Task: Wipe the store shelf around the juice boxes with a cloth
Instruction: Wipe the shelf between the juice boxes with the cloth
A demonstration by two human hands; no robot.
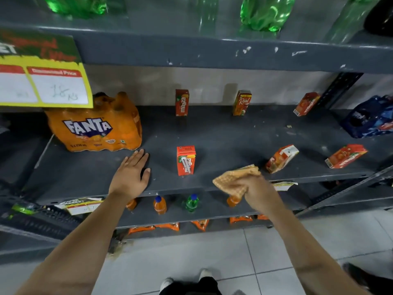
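Observation:
Several red and orange juice boxes stand spread over the dark grey shelf (223, 135): one near the front middle (185, 160), two at the back (182, 102) (242, 102), others to the right (281, 158) (345, 156) (306, 103). My right hand (254, 189) grips a crumpled tan checked cloth (236, 177) just above the shelf's front edge, right of the front box. My left hand (130, 174) lies flat, fingers apart, on the shelf left of that box, holding nothing.
An orange Fanta multipack (95, 124) sits at the shelf's left, a blue pack (370, 118) at the right. A yellow price sign (42, 81) hangs from the upper shelf with green bottles (265, 13). Small bottles (160, 205) stand on the lower shelf. Crumbs lie at the back right.

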